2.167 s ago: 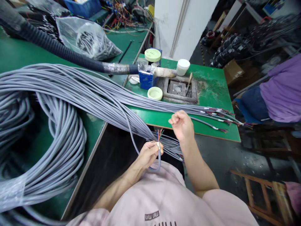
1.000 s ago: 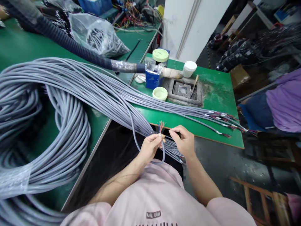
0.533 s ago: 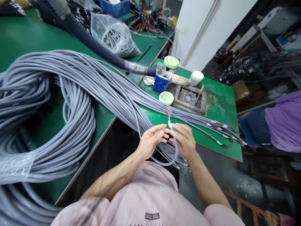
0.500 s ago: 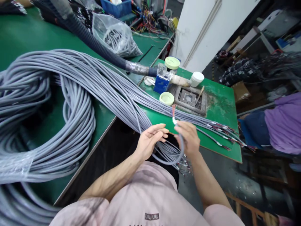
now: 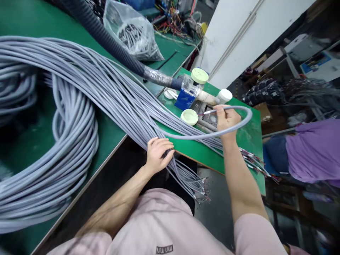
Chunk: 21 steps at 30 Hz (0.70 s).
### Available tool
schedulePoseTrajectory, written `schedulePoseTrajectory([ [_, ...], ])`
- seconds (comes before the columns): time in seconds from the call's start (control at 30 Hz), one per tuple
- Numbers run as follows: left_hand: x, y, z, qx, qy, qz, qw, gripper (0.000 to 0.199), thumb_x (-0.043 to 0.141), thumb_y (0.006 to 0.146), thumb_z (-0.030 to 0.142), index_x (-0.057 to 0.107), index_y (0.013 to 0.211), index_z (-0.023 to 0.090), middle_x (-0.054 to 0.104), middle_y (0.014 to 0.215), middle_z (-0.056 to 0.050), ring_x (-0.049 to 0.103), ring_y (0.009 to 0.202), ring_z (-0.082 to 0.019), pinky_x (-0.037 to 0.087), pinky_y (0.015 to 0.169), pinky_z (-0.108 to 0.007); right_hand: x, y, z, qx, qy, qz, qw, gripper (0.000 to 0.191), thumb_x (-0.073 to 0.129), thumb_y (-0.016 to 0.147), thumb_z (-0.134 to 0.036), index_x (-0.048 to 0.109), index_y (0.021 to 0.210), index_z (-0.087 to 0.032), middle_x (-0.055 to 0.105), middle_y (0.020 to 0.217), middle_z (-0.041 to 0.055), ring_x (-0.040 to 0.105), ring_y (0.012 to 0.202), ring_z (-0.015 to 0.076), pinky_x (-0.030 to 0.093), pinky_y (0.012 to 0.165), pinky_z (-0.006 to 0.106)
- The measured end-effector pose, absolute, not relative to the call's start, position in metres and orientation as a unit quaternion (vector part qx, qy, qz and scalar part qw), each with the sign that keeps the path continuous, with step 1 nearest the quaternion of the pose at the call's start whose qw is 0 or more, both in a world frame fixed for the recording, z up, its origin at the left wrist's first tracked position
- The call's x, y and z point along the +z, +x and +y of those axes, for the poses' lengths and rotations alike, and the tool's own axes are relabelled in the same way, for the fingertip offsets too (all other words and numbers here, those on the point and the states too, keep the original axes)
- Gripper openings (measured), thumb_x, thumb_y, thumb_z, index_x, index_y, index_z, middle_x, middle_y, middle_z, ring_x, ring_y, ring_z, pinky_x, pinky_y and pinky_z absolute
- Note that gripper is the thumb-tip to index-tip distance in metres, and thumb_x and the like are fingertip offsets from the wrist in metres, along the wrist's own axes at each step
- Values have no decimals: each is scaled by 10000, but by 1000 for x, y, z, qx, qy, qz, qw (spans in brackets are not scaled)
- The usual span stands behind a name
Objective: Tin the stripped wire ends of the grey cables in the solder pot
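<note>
My right hand (image 5: 227, 121) pinches a grey cable (image 5: 247, 117) close to its end, with a white sleeve and thin dark and reddish wires beyond the fingers. Those wire tips reach the rim of a small pale green dish (image 5: 189, 117). From the hand, the cable loops out to the right and back under the wrist to the left. My left hand (image 5: 158, 156) is curled over a thick bundle of grey cables (image 5: 117, 95) at the table edge. Below that hand, several cable ends (image 5: 203, 189) hang down with stripped wires showing.
A square metal-framed pot (image 5: 208, 124) sits behind the dish, beside a blue box (image 5: 185, 98), a hose (image 5: 127, 58) and a white cup (image 5: 224, 95). More coiled cable (image 5: 77, 141) lies left. A person in purple (image 5: 313, 148) is at right.
My right hand has moved up and away from me, bringing the cable end to the green dish. My left hand has dropped left and down onto the cable bundle, its fingers now curled.
</note>
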State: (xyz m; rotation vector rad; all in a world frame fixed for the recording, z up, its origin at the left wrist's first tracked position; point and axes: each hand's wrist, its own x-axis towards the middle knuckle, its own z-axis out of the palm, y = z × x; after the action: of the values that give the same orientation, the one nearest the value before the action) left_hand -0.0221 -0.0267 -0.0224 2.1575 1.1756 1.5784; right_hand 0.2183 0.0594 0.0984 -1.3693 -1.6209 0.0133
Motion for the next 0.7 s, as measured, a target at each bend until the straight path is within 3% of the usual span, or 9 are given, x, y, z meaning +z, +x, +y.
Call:
schedulePoseTrajectory([
  [0.17, -39, -14, -20, 540, 748, 384, 35, 131, 675, 780, 192, 656, 896, 250, 756, 879, 25, 663, 947, -196, 292, 1003, -432, 90, 210, 79, 59, -566, -678, 465, 281, 530, 893, -410, 675, 799, -188, 703, 708, 23, 682, 668, 175, 554, 644, 316],
  [0.47, -48, -16, -15, 552, 750, 364, 23, 160, 689, 746, 201, 660, 884, 275, 757, 862, 37, 668, 932, -201, 279, 981, -419, 67, 213, 107, 67, -587, -680, 434, 385, 496, 883, -539, 675, 818, -204, 680, 698, 26, 679, 680, 189, 559, 659, 338],
  [0.7, -56, -16, -13, 545, 750, 373, 28, 144, 677, 755, 250, 687, 886, 309, 757, 845, 31, 668, 912, -213, 264, 992, -429, 67, 206, 111, 57, -599, -700, 385, 415, 444, 912, -539, 669, 825, -201, 677, 673, 17, 681, 654, 173, 556, 665, 325],
])
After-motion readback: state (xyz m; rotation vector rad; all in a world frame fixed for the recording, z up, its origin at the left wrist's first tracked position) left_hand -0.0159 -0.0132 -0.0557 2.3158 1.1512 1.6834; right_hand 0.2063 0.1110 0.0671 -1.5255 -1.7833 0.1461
